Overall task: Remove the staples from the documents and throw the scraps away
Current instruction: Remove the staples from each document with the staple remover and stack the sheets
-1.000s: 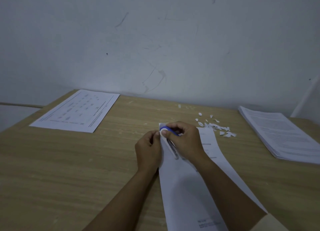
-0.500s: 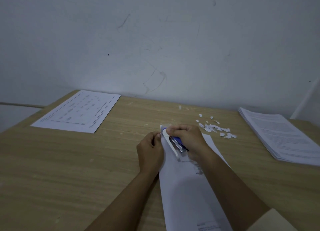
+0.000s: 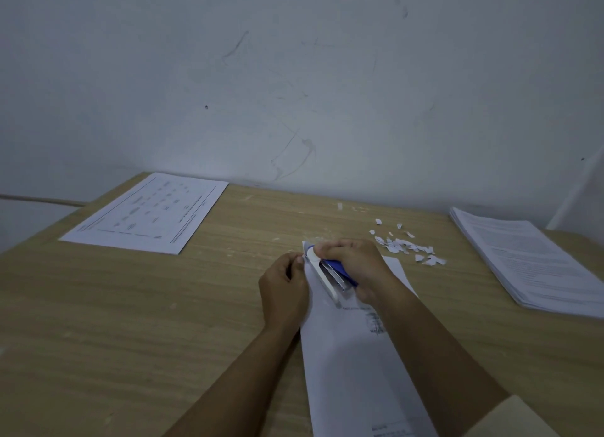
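Left hand [image 3: 283,289] pinches one document [image 3: 353,355] by its corner; right hand [image 3: 354,263] grips one blue-white stapler [image 3: 330,276]. One sheet [image 3: 147,212], one stack [image 3: 523,256], scattered scraps [image 3: 405,245]; print too blurred to read.

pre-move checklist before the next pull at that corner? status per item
1. Left hand holds the document down: ok, fingers pinch its top corner.
2. Right hand has the stapler: ok, wrapped round it, its tip at that corner.
3. Tip under the staple: cannot tell, hidden by the stapler and fingers.
4. Scraps thrown away: not ok, they lie in a loose pile on the table.
5. Stack of papers out of the way: ok, apart at the right.
6. Bin within reach: cannot tell, none in view.
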